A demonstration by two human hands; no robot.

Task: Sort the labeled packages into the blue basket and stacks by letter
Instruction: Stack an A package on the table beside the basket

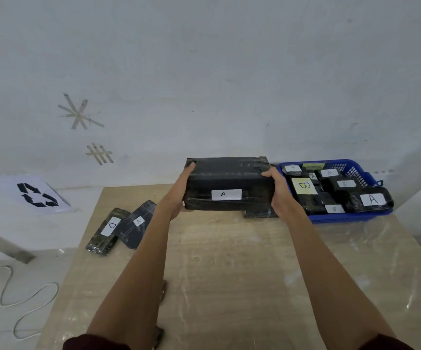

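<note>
- While both bare forearms stretch across it, the wooden table [229, 269] fills the lower half of the view, its top covered in glinting clear film.
- On the far right corner stands the blue basket [340, 219], filled with black-wrapped packages; several carry white B labels, one has a yellow B label [304, 186], and the package marked A at its front right [371, 199] lies on top of the others.
- Just left of the basket, the large black package labeled A [227, 180] is held level above the table's far edge, white label toward the camera.
- Gripping its left end is the left hand [179, 195], thumb on the top corner; the right hand [278, 188] clasps the right end, fingers curled over the upper edge.
- Near the table's left edge lie two flat packages side by side and touching: the D package [107, 229] and a thin A package [136, 223].
- Below the held package, a small dark package [257, 213] rests on the table.
- Off the table's left, a sheet with a recycling symbol [37, 195] lies by the wall.
</note>
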